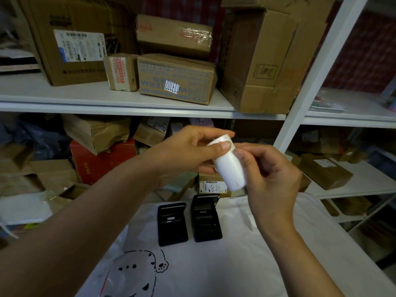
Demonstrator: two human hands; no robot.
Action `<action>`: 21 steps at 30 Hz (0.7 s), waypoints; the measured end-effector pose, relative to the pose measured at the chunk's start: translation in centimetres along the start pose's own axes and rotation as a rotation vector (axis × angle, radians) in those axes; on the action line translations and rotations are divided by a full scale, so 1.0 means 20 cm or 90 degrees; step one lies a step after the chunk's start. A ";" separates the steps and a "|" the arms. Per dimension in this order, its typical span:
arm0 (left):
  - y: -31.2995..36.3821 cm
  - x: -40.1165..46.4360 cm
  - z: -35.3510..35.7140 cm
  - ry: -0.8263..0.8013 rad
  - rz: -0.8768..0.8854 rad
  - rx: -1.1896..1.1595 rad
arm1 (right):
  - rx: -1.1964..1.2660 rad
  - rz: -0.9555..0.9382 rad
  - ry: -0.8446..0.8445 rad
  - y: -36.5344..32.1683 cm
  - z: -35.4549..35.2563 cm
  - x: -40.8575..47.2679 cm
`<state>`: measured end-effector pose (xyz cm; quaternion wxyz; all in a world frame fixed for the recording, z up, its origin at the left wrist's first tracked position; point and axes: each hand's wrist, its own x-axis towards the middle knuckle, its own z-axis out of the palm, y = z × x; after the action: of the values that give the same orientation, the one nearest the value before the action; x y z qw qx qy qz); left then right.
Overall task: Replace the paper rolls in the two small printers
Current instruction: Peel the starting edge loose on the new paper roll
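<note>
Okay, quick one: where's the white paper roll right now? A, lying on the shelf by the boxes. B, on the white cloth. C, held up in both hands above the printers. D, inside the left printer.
C: the left hand and right hand hold the paper roll in the air, above the two printers, which stand open.

Your two printers [172, 224] [206, 218] lie side by side, lids open, on the white cloth [246, 254], with a narrow gap between them. Bare cloth lies to their right and in front of them. A clear plastic bag [120, 273] lies near left. Behind the printers, a labelled carton [212, 185] stands close. Above, the shelf board [128, 108] juts forward, loaded with cardboard boxes [175, 78]. The white upright [310, 82] bounds the right.
</note>
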<state>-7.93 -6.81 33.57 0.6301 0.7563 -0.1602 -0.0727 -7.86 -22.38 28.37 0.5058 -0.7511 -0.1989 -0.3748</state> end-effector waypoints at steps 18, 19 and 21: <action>0.03 0.05 0.03 0.026 -0.111 -0.002 | -0.002 -0.021 -0.011 0.02 0.01 -0.09; 0.04 0.04 0.03 0.029 -0.106 -0.004 | 0.005 -0.013 -0.019 0.01 0.00 -0.09; 0.05 0.04 0.02 0.031 -0.090 0.003 | 0.022 0.008 -0.039 -0.01 -0.01 -0.07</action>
<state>-7.44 -7.52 34.48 0.6256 0.7686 -0.0912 -0.0979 -8.92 -22.43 27.41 0.5145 -0.7548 -0.2160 -0.3449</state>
